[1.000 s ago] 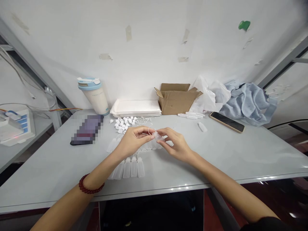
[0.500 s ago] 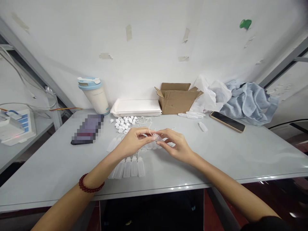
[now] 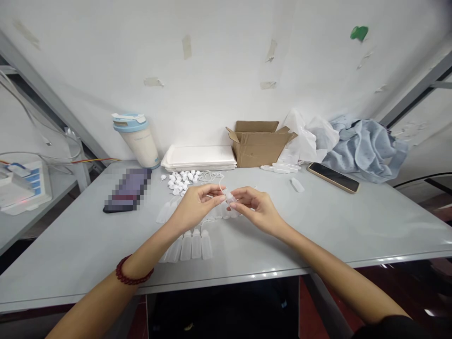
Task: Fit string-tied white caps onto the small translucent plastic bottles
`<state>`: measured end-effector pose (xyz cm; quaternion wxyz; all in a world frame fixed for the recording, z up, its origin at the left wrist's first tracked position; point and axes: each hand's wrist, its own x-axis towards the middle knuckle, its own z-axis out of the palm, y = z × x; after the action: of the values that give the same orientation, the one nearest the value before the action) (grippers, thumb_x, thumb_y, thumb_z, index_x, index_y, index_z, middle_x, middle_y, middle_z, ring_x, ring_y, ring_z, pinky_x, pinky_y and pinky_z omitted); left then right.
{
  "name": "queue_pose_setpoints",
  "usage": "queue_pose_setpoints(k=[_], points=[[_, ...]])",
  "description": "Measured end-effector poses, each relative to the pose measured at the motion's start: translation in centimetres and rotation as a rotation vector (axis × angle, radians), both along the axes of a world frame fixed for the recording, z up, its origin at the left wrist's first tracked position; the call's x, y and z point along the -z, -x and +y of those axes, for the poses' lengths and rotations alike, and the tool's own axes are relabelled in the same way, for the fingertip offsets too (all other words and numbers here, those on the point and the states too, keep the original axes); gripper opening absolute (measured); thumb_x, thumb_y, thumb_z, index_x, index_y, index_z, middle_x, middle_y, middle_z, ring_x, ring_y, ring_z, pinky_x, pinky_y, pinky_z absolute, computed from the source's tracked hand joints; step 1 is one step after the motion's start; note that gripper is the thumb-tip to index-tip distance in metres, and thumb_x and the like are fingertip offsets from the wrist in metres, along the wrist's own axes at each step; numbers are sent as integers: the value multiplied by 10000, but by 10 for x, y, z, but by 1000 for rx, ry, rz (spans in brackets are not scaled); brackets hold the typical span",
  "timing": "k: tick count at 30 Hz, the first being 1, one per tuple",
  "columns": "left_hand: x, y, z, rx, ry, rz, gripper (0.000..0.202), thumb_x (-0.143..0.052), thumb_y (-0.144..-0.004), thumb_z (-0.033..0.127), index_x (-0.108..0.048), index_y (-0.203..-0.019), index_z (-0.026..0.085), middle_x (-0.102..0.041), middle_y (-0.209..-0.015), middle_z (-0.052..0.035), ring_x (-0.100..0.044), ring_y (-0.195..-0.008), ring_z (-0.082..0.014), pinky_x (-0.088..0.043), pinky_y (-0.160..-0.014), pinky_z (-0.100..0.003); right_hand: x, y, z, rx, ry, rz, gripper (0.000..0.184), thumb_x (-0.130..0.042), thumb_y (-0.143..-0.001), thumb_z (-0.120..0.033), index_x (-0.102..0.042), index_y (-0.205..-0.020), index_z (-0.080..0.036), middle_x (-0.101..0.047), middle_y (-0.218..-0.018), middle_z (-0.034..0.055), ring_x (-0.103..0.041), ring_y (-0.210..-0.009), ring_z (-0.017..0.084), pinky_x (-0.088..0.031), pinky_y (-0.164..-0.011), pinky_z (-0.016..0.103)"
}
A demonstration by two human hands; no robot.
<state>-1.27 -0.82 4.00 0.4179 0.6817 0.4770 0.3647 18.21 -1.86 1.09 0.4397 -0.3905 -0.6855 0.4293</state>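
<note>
A grey worktop [image 3: 328, 212] stands against a white wall [image 3: 226, 56]. Above it, the left hand [image 3: 194, 206] and right hand [image 3: 263, 212] share a grip on a small translucent bottle [image 3: 230, 197]: left thumb and fingers pinch the end beside a thin cord [image 3: 221, 180], right ones the body. Other bottles [image 3: 196, 246] lie in rows beneath and nearer the edge. Beyond the hands sit white caps [image 3: 183, 179], then a cardboard box [image 3: 261, 147]; farther left, a lidded tumbler [image 3: 141, 143].

The right hand [image 3: 262, 211] has drawn its fingertips slightly back from the left hand [image 3: 193, 206].
</note>
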Motion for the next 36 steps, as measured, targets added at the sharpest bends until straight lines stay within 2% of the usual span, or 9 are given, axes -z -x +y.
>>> queue_pose_setpoints(k=[3, 6, 10, 14, 18, 21, 25, 28, 36], points=[[-1, 2, 0, -126, -100, 76, 264, -625, -815, 350, -673, -1002, 169, -715, -960, -64, -655, -918, -216, -528, -820, -355, 0, 1, 1, 26, 75, 54, 301, -675, -785, -397, -618, -968, -164, -708, -830, 59, -678, -695, 163, -558, -644, 317], [-2, 3, -3, -152, -373, 182, 211, -606, -835, 324, -648, -980, 176, -693, -958, -66, -644, -848, -199, -535, -761, -347, 0, 3, 3, 52, 133, 115, 318, -706, -754, -406, -605, -936, -165, -709, -805, 49, -669, -685, 154, -553, -619, 299], [4, 0, -9, 88, -713, 323, 290, -616, -851, 274, -569, -1122, 182, -630, -1117, -103, -592, -1019, -236, -507, -870, -403, 0, 5, 4, 80, 175, 187, 328, -746, -714, -392, -591, -888, -162, -711, -791, 51, -687, -742, 170, -556, -683, 313], [11, -3, -13, 236, -829, 466, 374, -600, -867, 238, -492, -1216, 157, -547, -1242, -160, -502, -1162, -280, -456, -953, -457, 0, 7, 4, 53, 219, 236, 303, -749, -710, -377, -585, -848, -163, -719, -833, 58, -701, -800, 185, -560, -732, 328], [6, -3, -18, 247, -777, 503, 319, -579, -868, 226, -509, -1172, 156, -550, -1195, -146, -505, -1110, -276, -460, -921, -434, -4, 7, 1, 25, 226, 210, 301, -759, -698, -383, -599, -816, -158, -704, -786, 36, -685, -721, 154, -545, -665, 283], [-4, 3, -22, 300, -619, 477, 365, -612, -836, 258, -508, -1174, 170, -566, -1150, -110, -507, -1084, -257, -464, -899, -392, -6, 5, 1, -11, 206, 154, 314, -702, -751, -442, -591, -726, -149, -663, -670, 13, -643, -568, 125, -511, -566, 252], [-14, 13, -26, 493, -348, 523, 343, -655, -801, 350, -551, -1100, 219, -591, -1101, -54, -535, -1034, -230, -464, -869, -358, -5, 1, 4, 36, 164, 74, 421, -534, -863, -507, -544, -638, -151, -638, -611, 13, -561, -416, 91, -447, -479, 239], [-18, 15, -32, 622, -226, 575, 309, -684, -776, 353, -579, -1034, 218, -596, -1045, -41, -552, -988, -218, -463, -831, -331, -4, -1, 7, 77, 164, 48, 420, -535, -851, -525, -544, -650, -157, -626, -593, 5, -534, -395, 87, -412, -438, 226], [-15, 5, -42, 618, -273, 848, 223, -703, -762, 302, -604, -905, 164, -587, -901, -52, -540, -870, -233, -426, -700, -311, -3, 0, 7, 56, 133, -8, 383, -553, -850, -488, -547, -650, -161, -626, -610, 8, -534, -427, 83, -415, -443, 214]])
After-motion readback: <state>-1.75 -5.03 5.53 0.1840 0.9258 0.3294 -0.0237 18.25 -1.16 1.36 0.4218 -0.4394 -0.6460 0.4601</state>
